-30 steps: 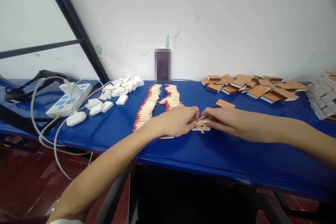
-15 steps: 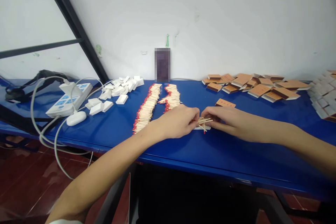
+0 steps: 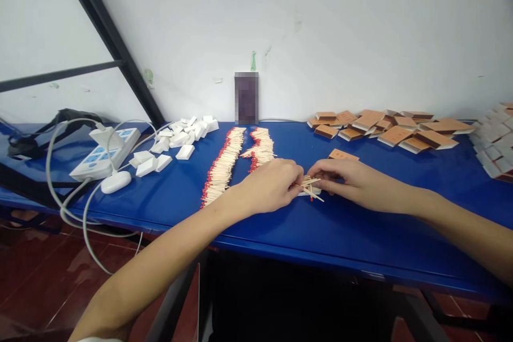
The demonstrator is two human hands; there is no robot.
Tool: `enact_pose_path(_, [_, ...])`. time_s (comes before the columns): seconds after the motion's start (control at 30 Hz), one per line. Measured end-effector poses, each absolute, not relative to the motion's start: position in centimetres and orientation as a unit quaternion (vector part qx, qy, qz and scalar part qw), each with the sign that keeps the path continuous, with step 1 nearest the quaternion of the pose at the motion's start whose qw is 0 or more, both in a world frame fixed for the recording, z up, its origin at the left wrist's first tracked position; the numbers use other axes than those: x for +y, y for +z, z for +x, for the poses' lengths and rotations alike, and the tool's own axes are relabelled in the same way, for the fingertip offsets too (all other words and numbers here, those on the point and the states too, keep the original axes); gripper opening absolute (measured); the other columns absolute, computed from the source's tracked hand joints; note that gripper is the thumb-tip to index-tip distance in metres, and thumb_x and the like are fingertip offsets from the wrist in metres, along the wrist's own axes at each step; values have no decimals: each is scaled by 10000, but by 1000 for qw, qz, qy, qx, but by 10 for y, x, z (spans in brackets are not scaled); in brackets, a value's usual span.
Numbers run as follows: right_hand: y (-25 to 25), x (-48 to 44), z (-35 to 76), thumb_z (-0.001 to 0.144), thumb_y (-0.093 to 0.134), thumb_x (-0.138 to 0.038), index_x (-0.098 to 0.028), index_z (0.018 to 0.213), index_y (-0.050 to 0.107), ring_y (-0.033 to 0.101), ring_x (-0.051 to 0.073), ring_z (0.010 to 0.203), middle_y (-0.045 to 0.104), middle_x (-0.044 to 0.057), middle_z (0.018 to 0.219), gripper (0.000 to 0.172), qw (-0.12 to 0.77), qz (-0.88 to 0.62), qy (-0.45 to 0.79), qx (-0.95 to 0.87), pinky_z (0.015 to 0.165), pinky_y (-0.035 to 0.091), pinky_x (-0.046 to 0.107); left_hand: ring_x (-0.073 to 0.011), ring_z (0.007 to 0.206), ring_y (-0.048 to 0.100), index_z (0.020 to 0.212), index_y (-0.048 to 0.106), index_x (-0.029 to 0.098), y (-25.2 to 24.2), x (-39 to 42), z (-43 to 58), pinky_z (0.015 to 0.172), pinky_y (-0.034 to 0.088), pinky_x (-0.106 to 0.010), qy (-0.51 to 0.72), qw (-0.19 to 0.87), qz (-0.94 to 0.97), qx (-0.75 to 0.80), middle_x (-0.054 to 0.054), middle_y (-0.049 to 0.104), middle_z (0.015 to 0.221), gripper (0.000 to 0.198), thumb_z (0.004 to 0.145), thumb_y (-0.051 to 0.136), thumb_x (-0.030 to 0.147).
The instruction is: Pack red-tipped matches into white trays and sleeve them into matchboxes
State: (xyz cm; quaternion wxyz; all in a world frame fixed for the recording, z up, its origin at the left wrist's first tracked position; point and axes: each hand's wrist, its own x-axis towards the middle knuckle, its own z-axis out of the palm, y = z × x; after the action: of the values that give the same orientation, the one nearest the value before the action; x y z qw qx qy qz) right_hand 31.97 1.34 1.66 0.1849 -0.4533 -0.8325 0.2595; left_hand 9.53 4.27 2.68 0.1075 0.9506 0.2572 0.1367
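Bunched matches (image 3: 309, 183) jut out rightward from the fingertips of my left hand (image 3: 276, 184), which is closed on them. Under them a white matchbox tray (image 3: 316, 191) lies on the blue table, mostly hidden by matches and fingers. At the tray's right end my right hand (image 3: 347, 179) is closed, thumb and fingers around that end; its exact grip is partly hidden. A few matches stick out crosswise towards the table's front. Just behind my right hand lies an orange matchbox sleeve (image 3: 343, 155).
Two long rows of red-tipped matches, a left row (image 3: 223, 168) and a right row (image 3: 262, 147), lie left of my hands. White trays (image 3: 184, 133) pile up farther left, near a power strip (image 3: 106, 152) with cables. Orange matchboxes (image 3: 395, 128) heap at back right; more boxes (image 3: 497, 141) are stacked at far right.
The loose matches between my hands have shifted; one now slants out to the lower right. My right fingers have loosened slightly and moved a little rightward off the bunch.
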Motion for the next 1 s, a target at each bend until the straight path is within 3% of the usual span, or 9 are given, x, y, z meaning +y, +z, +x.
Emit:
enact_pose_path(0.27, [9, 16, 326, 960, 517, -507, -255, 995, 663, 574, 168, 700, 637, 31, 822, 293, 234, -437, 148, -856, 680, 441, 326, -186, 741, 638, 824, 687, 147, 24, 43, 97, 686, 443, -292, 144, 93, 950, 262, -41, 708, 792, 145, 911, 571, 134])
enact_pose_path(0.47, [11, 16, 332, 943, 543, -477, -268, 1124, 642, 609, 189, 720, 663, 42, 873, 294, 254, -451, 134, -845, 649, 459, 329, -183, 728, 642, 805, 676, 147, 22, 43, 97, 676, 441, -284, 150, 85, 952, 254, -41, 707, 775, 154, 898, 559, 113])
enact_pose_path(0.57, [15, 12, 335, 928, 560, -487, -271, 1071, 659, 570, 181, 634, 634, 14, 726, 277, 262, -465, 101, -840, 594, 430, 323, -181, 721, 640, 809, 674, 149, 20, 44, 97, 674, 444, -282, 154, 83, 952, 251, -41, 701, 769, 153, 904, 557, 126])
enact_pose_path(0.73, [18, -1, 339, 887, 625, -450, -274, 1052, 677, 422, 129, 469, 440, -61, 515, 247, 259, -438, 71, -858, 539, 392, 300, -181, 714, 643, 799, 672, 153, 20, 45, 97, 669, 447, -280, 154, 84, 952, 252, -43, 704, 767, 161, 901, 551, 122])
enact_pose_path(0.83, [15, -6, 338, 895, 620, -424, -284, 1105, 683, 446, 120, 455, 504, -50, 557, 260, 196, -417, 98, -882, 475, 366, 276, -183, 718, 644, 805, 668, 157, 20, 45, 97, 659, 442, -278, 155, 82, 952, 253, -39, 705, 770, 143, 890, 560, 121])
enact_pose_path(1.0, [12, -2, 327, 927, 581, -393, -280, 1122, 700, 604, 178, 648, 672, 35, 796, 255, 176, -363, 54, -914, 580, 434, 303, -191, 700, 638, 797, 665, 164, 20, 45, 97, 630, 422, -286, 152, 75, 953, 253, -36, 693, 737, 146, 899, 562, 152])
